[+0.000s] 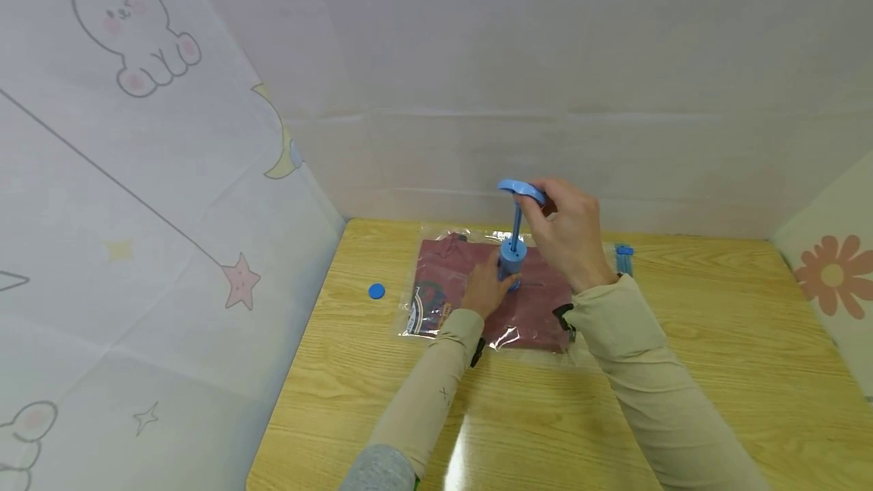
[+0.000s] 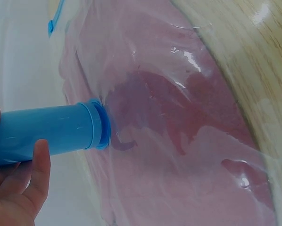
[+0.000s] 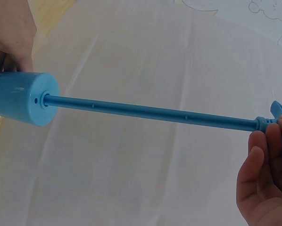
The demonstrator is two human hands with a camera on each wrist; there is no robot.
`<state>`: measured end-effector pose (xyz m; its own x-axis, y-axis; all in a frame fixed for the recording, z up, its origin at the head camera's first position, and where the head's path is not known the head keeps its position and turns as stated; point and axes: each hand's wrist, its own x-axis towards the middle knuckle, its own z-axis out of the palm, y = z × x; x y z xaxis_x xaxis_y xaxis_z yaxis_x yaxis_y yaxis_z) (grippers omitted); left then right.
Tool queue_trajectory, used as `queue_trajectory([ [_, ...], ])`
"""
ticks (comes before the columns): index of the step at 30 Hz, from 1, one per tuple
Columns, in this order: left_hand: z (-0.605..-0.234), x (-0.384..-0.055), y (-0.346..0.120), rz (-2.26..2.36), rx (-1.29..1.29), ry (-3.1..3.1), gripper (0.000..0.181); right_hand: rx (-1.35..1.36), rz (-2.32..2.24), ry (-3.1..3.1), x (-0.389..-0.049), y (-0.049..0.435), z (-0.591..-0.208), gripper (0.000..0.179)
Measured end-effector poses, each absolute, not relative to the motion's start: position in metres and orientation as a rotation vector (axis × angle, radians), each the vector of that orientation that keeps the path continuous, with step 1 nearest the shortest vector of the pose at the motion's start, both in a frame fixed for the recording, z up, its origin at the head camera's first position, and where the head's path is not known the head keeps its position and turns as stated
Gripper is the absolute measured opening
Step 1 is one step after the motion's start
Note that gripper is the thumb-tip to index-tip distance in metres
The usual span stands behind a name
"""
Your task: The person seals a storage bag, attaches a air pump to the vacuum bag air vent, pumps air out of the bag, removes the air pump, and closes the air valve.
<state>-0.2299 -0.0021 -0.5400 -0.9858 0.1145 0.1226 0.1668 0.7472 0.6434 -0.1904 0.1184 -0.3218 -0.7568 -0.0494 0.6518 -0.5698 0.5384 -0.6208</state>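
Observation:
A blue hand pump stands upright on a clear plastic vacuum bag with a folded dark red garment inside. My left hand grips the pump's barrel low down, near its base on the bag. Up above, my right hand holds the pump's handle, fingers curled round it. The thin rod is drawn far out of the barrel, its whole length showing between the two hands in the right wrist view.
A round blue cap lies on the wooden table, left of the bag. Beyond my right wrist, a blue slider sits at the bag's right edge. A pale cloth wall rises behind the table.

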Motion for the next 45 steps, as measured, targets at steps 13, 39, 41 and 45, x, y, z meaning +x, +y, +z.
queue_trajectory([
  [13, -0.541, -0.23, -0.002, -1.095, -0.211, -2.852, 0.054, 0.453, 1.16, -2.366, -0.194, 0.12, -0.349, 0.012],
  [39, -0.536, -0.223, 0.0, -1.042, -0.219, -2.89, 0.056, 0.308, 1.172, -2.698, -0.208, 0.129, -0.428, 0.017],
  [41, -0.537, -0.223, -0.001, -1.044, -0.221, -2.889, 0.056, 0.304, 1.172, -2.711, -0.208, 0.129, -0.43, 0.017],
  [45, -0.539, -0.224, -0.001, -1.056, -0.225, -2.878, 0.055, 0.299, 1.172, -2.72, -0.209, 0.129, -0.432, 0.018],
])
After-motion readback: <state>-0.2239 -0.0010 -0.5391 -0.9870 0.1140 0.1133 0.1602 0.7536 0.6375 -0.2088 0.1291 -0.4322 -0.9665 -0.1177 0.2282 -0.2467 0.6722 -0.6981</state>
